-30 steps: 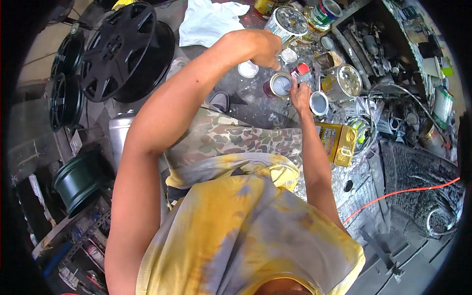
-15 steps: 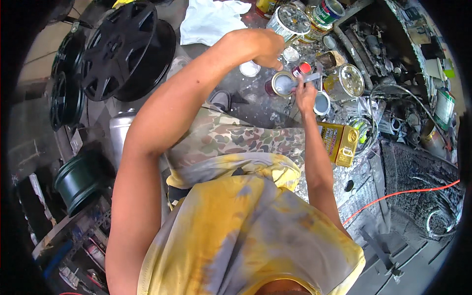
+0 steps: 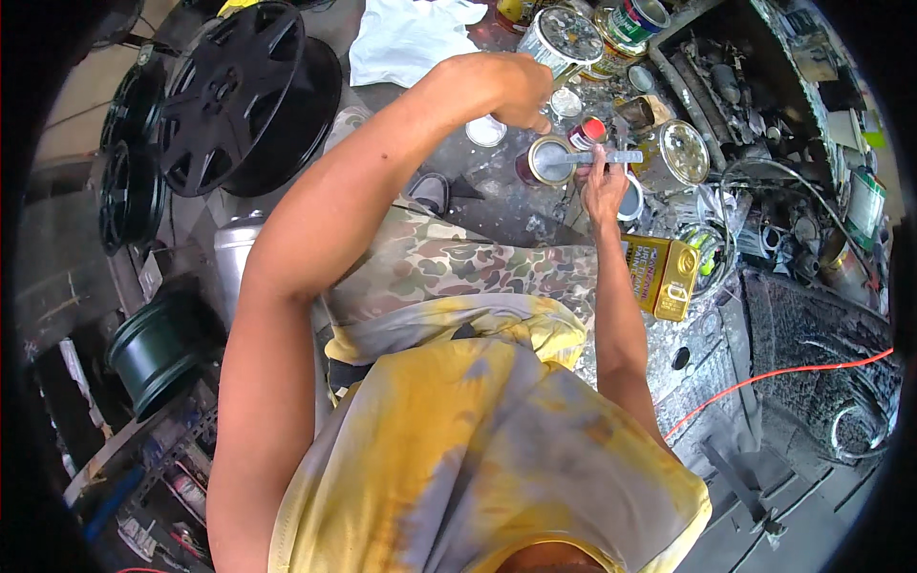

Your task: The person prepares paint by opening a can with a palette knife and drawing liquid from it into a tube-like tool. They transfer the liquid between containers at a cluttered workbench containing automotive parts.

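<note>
My right hand point(image 3: 603, 195) pinches a flat grey stir stick point(image 3: 621, 158). Its left end reaches into an open can of light grey paint point(image 3: 548, 162). Above that can hangs my left hand point(image 3: 524, 94), fingers curled; what they hold, if anything, is hidden. A thin yellowish strip shows beside the left hand, in front of a white paint-smeared bucket point(image 3: 569, 38). A small red-topped can point(image 3: 590, 132) stands right by the paint can. Partly behind my right hand is another open container of grey liquid point(image 3: 630, 198).
A gold rectangular tin point(image 3: 661, 277) stands right of my right forearm. Beyond it lie a paint-crusted round tin point(image 3: 684, 153), wires and clutter. Black wheel rims point(image 3: 234, 95) stand at left. A white cloth point(image 3: 411, 38) lies at the back, and a red hose point(image 3: 783, 375) crosses at right.
The stir stick has turned from slanting to nearly level across the paint can's rim. My right hand has shifted slightly right and down; my left hand stays almost still.
</note>
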Demonstrator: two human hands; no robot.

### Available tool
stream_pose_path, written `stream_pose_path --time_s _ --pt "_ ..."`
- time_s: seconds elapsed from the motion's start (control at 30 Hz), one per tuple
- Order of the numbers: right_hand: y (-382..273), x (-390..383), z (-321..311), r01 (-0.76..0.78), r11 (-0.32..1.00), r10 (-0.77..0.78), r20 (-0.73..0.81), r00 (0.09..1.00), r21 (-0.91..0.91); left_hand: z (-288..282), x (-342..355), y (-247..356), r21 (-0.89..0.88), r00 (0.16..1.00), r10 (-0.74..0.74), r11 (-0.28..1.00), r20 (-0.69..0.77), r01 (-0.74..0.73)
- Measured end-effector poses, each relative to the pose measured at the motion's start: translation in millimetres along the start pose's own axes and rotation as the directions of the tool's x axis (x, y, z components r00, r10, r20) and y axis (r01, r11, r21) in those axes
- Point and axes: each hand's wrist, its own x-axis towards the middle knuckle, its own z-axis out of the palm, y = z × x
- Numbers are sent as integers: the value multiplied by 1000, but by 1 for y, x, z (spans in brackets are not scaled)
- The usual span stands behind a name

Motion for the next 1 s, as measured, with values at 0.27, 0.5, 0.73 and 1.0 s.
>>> stream_pose_path --time_s 0.27,0.5,0.73,1.0 --pt "15 -1 7 -15 979 47 152 987 -205 7 8 -9 4 997 62 998 -37 -62" --pt "43 11 6 303 888 -307 45 951 -345 2 4 -2 7 994 76 997 -84 -76" --pt "10 9 -2 -2 997 9 94 996 -74 -2 -4 -7 18 997 40 999 -64 -39" --pt "42 10 7 58 909 -12 114 993 -412 -2 8 -10 23 993 91 996 -72 -89"
